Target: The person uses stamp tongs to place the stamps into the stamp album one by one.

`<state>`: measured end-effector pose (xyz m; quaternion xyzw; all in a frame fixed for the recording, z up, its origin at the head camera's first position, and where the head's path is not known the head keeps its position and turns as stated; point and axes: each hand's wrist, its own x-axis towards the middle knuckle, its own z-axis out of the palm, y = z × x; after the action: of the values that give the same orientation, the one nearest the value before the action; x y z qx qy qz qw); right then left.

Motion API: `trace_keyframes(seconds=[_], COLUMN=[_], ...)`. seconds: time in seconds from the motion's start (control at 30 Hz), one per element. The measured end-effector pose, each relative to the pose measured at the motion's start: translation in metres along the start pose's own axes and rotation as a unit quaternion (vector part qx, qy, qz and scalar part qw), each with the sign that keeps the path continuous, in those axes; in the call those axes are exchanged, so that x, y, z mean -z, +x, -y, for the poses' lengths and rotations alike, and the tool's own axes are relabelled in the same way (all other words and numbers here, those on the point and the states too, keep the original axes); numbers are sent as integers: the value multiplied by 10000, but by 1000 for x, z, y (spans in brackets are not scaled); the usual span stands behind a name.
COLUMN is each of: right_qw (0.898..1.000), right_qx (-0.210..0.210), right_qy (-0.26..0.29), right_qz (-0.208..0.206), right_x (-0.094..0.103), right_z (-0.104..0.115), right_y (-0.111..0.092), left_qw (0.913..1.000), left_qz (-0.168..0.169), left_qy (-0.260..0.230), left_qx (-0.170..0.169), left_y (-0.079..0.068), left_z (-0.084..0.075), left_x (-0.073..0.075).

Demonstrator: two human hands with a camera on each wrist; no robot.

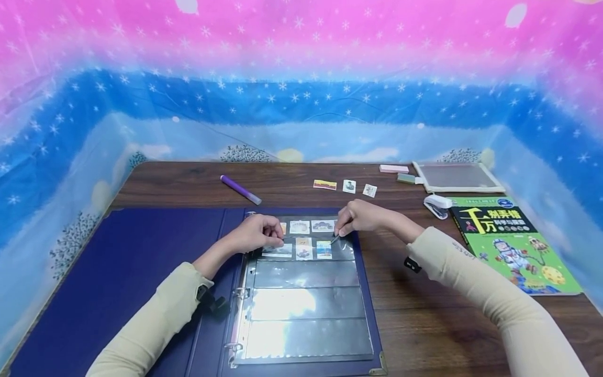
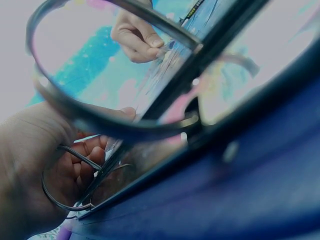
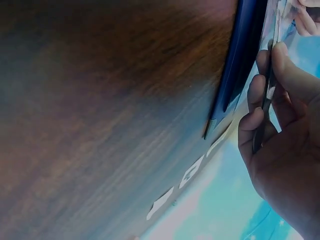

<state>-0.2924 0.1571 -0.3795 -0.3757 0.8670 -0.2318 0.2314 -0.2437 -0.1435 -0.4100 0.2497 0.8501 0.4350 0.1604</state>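
Tweezers (image 3: 265, 112) clamped in my right hand (image 1: 361, 215), tip by blue stamp (image 1: 324, 251) near upper-right corner of album page (image 1: 311, 273); left hand (image 1: 254, 233) near upper-left, fingers (image 1: 271, 223) curled, can't tell if pinching.

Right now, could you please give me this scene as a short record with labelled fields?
Album: dark blue, ring-bound, lying open
Page: clear pockets, with pocketed stamps in the top two rows
Left hand: by the page's second row; whether it grips is unclear
Right hand: holds a slim dark tool, probably tweezers
Loose items: three stamps and a purple marker on the table, beyond the album
Right side: green book, white stapler
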Motion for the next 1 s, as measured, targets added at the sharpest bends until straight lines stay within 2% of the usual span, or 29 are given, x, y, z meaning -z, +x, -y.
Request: trace_keyframes(seconds=[0.03,0.1,0.23,0.4,0.53,0.77,0.87,1.0], right_qw=[10000,9993,9922,9678,9431,9124,9052,9019], right_qx=[24,67,-194,-931,-1546,-2373,-2604,-2824], right_qy=[4,-19,-61,339,586,449,426,266], right_qz=[-92,-367,-1227,-2315,-2883,-3304,-3330,-3257], right_x=[-1,-1,-2,-1,5,18,23,28], right_z=[-2,-5,-12,-21,-29,-46,-53,-63], right_y=[-1,-4,-7,-5,0,9,8,5], left_qw=[10000,10000,9999,9999,9999,10000,10000,10000], left_qz=[0,5,-6,-8,-21,-45,-36,-36], left_qy=[12,36,105,107,120,64,54,91], left_qx=[10,2,-36,-21,-11,3,3,-15], left_y=[3,3,3,2,1,2,2,2], left_z=[5,5,6,8,7,6,6,6], left_x=[-1,0,0,-1,-1,-3,-3,-2])
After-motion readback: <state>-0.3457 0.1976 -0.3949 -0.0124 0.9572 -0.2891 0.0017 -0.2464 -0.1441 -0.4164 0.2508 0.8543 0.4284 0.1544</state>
